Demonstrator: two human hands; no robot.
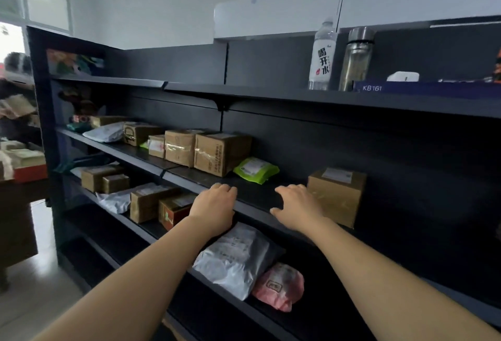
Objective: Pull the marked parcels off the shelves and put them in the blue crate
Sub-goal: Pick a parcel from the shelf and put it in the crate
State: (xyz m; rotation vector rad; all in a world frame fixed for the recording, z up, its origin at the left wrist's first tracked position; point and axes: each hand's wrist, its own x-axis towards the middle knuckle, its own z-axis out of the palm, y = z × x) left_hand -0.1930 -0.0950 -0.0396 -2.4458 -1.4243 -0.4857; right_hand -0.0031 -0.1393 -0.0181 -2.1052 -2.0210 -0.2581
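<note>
Both my hands reach over a bare stretch of the black middle shelf (pixel 252 194). My left hand (pixel 214 205) hovers at the shelf's front edge with loosely curled fingers, holding nothing. My right hand (pixel 295 205) is spread and empty, just left of a brown cardboard box (pixel 336 194) with a white label on top. A green pouch (pixel 256 170) lies behind my hands, next to a row of taped brown boxes (pixel 219 153). On the shelf below lie a grey mailer bag (pixel 235 256) and a pink soft parcel (pixel 279 286). No blue crate is in view.
The lower shelf also carries several brown boxes (pixel 151 202) and a grey bag at left. The top shelf holds a water bottle (pixel 322 56), a glass flask (pixel 356 58) and a dark blue box (pixel 423 88). A cluttered table (pixel 19 164) stands at far left.
</note>
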